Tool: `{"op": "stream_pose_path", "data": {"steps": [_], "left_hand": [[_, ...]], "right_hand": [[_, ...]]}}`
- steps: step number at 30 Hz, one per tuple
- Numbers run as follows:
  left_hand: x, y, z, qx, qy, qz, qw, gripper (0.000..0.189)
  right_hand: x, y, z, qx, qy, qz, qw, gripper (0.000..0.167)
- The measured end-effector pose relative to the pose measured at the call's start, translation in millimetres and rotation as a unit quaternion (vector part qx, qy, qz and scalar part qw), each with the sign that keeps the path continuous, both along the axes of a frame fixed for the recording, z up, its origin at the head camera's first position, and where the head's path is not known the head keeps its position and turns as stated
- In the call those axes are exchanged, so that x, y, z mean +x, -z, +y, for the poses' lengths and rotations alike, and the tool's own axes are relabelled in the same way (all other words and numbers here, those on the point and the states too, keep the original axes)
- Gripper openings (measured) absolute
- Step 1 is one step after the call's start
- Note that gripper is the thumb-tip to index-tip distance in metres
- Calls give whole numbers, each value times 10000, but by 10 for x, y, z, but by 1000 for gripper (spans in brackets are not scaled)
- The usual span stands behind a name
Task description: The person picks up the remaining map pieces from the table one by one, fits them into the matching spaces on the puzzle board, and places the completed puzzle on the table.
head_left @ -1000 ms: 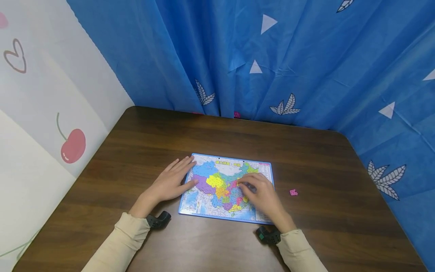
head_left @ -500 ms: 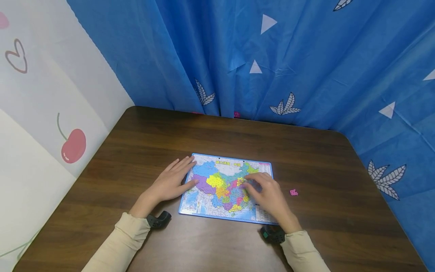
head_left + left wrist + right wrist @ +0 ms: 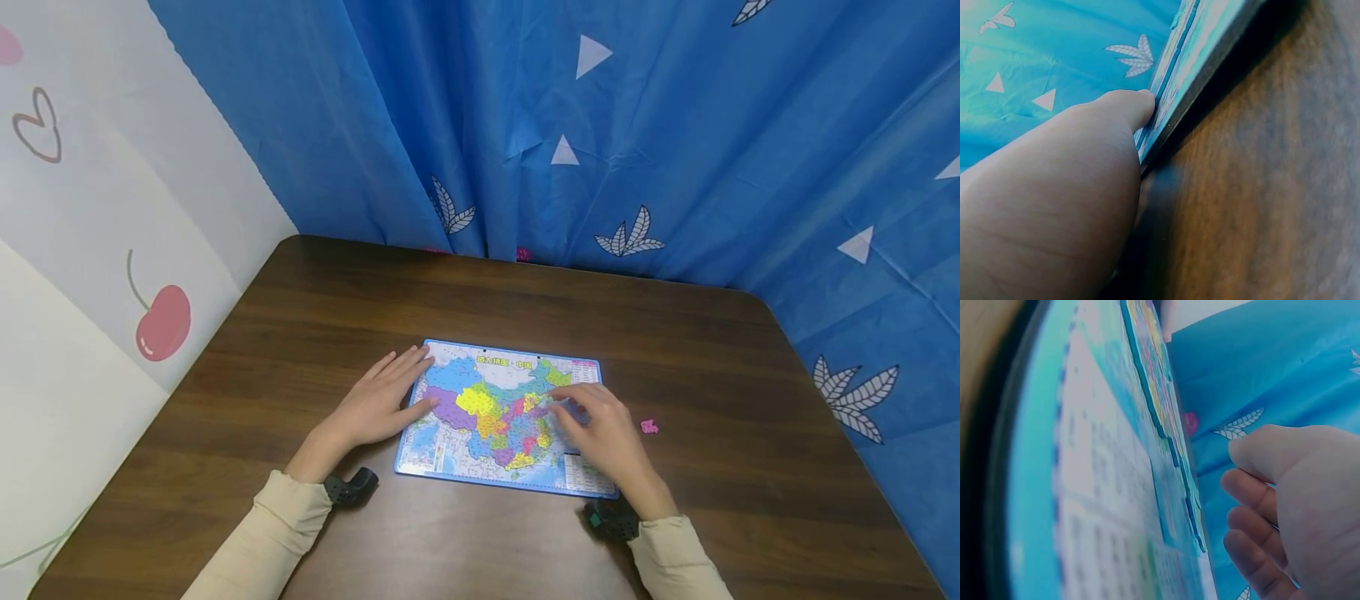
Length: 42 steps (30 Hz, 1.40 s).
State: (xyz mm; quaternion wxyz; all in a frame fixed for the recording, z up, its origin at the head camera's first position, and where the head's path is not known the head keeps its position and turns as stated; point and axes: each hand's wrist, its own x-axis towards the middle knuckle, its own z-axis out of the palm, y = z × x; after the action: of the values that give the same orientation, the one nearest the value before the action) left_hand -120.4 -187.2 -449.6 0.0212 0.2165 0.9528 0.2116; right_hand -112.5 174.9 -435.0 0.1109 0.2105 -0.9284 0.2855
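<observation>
A map puzzle board [image 3: 420, 454] with a blue rim lies flat on the table, covered with coloured map pieces. My left hand [image 3: 378, 402] rests with straight fingers across its left edge, and in the left wrist view the thumb [image 3: 1125, 107] touches the board's surface. Over the board's right side is my right hand [image 3: 603, 425], thumb and forefinger apart with nothing seen between them. The right wrist view shows those fingers [image 3: 1250, 494] loosely bent, clear of the board's face. A yellow piece [image 3: 530, 402] lies in the map just left of the right fingertips.
One loose pink puzzle piece [image 3: 649, 427] lies on the brown wooden table [image 3: 712, 375], right of the board. Blue curtains [image 3: 480, 125] hang behind the table, and a pale printed sheet [image 3: 90, 208] hangs at the left.
My right hand has moved right across the board, its thumb and forefinger leaving the yellow piece, which now shows in full. The left hand stays where it was.
</observation>
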Motion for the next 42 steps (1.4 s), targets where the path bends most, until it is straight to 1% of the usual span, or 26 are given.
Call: {"op": "stream_pose_path", "data": {"steps": [9,15,27,35,42], "left_hand": [[2,7,-6,-4,-6,-50,10000,76],[6,-7,-8,5,-22,-19,10000,76],[7,-14,-4,19,37,46,10000,76],[5,-21,-3,30,11,-44,10000,76],[4,-13,1,39,-1,-22,10000,76]], "right_hand": [[-4,-19,73,-38,0,153,9999,20],[-12,-66,140,12,262,122,9996,26],[-19,-140,347,23,553,164,9983,25],[-34,-167,450,-21,705,21,9975,27],[-18,-202,518,-42,764,-149,9970,27]]}}
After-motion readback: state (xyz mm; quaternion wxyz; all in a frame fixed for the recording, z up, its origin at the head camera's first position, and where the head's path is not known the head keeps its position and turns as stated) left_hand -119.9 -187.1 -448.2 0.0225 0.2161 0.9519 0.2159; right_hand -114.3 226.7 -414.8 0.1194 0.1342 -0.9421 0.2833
